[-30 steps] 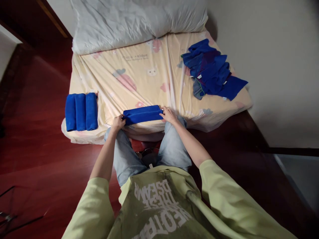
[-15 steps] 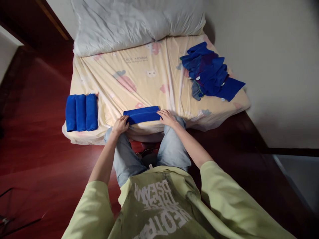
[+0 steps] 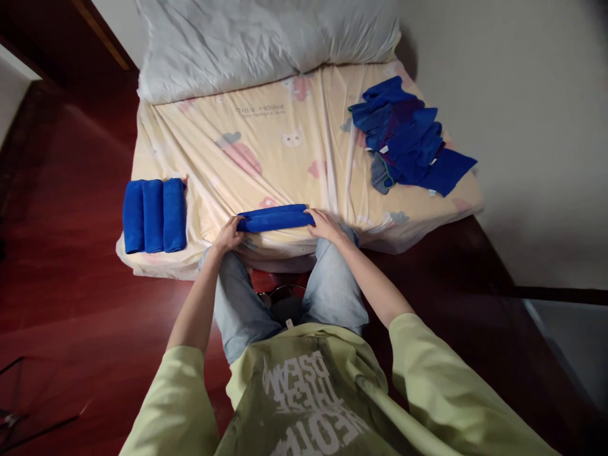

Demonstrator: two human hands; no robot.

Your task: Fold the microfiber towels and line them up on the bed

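Note:
A blue towel (image 3: 275, 218), folded into a long narrow strip with its near edge turned up, lies along the front of the bed. My left hand (image 3: 229, 234) grips its left end, fingers curled over the cloth. At the opposite end my right hand (image 3: 323, 224) pinches the near corner between thumb and fingers. To the left, three blue rolled towels (image 3: 152, 215) lie side by side. A loose heap of blue cloths (image 3: 403, 136) with small white tags rests at the bed's right side, a grey piece (image 3: 381, 174) among them.
The bed (image 3: 199, 145) has a pale yellow printed sheet, wrinkled toward the middle. A large whitish quilt (image 3: 266, 44) fills its far end. A wall (image 3: 513, 126) stands on the right; dark red floor (image 3: 71, 304) shows at the left. My knees touch the bed's front edge.
Both hands have lifted and folded the towel's near edge away from me, so it now looks thicker and narrower. The fingers have closed more on its ends.

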